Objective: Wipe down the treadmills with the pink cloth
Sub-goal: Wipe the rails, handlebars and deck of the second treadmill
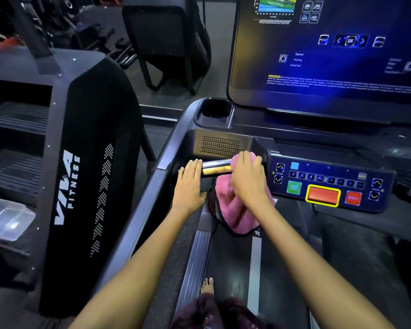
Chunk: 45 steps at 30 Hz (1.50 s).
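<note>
I stand on a dark treadmill whose console (328,184) carries green, orange and red buttons. A shiny metal grip bar (217,166) runs across in front of the speaker grille. My right hand (247,179) presses the pink cloth (233,210) over the bar's right end, and most of the cloth hangs down below the hand. My left hand (190,186) lies flat, fingers together, on the bar's left end beside the side rail (152,184). It holds nothing.
A large lit screen (330,48) rises behind the console, with a cup holder (215,112) at its left. To the left stands a black stair machine (86,176) marked VIVA FITNESS, with a clear plastic box (7,218) on it. My bare foot (207,284) is on the belt.
</note>
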Each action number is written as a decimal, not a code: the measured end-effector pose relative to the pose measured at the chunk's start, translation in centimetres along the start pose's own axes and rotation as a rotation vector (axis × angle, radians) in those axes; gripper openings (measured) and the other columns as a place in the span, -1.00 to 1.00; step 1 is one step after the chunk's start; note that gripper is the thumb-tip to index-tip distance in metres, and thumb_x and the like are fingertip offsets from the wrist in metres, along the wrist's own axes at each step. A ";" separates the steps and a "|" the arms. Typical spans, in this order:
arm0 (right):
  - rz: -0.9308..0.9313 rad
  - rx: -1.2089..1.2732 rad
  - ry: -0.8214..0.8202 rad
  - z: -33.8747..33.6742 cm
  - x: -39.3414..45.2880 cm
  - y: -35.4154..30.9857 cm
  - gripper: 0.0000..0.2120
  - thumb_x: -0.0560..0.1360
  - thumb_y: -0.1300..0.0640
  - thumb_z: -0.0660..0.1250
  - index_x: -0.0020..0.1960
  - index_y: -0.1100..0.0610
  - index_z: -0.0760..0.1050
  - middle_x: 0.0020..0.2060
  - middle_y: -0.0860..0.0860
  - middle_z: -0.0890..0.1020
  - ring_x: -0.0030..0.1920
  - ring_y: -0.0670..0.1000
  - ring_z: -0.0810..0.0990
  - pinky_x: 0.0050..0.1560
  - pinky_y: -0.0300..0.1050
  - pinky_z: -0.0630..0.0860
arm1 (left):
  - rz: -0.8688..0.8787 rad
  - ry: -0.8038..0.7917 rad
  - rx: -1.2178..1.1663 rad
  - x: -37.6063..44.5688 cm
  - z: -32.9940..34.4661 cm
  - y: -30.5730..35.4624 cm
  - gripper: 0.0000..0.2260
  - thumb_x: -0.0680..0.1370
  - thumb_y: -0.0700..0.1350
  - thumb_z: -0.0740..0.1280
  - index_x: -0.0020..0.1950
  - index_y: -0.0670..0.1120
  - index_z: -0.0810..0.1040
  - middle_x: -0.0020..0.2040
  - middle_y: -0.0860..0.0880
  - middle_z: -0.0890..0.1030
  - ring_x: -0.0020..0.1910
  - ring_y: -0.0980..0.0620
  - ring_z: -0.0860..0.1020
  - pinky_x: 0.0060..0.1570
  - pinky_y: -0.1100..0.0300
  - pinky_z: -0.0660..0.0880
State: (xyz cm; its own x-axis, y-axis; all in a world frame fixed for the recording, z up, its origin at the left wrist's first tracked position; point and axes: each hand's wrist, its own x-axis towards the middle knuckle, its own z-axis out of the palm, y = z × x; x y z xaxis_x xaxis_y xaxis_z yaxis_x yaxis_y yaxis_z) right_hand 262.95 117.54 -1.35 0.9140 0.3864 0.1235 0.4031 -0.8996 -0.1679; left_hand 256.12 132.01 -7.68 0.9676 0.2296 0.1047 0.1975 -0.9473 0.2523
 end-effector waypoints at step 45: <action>-0.206 0.785 -0.042 0.3 -6.3 5.9 -0.18 0.28 0.35 0.46 0.45 0.34 0.16 0.34 0.24 0.28 0.38 0.17 0.29 0.36 -0.26 0.14 | -0.319 -0.117 -1.145 -1.2 -2.3 11.1 -0.92 0.53 -0.23 0.32 -0.12 -0.13 0.60 -0.22 -0.05 0.58 -0.15 0.03 0.47 -0.14 0.17 0.44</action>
State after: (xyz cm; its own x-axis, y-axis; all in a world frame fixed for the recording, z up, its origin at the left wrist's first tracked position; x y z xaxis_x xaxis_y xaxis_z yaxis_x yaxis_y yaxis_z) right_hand 259.61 109.92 -3.42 0.8123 0.5505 0.1926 0.4644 -0.4108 -0.7846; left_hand 256.77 121.69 -2.79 0.9206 0.3405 -0.1912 0.2338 -0.0883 0.9683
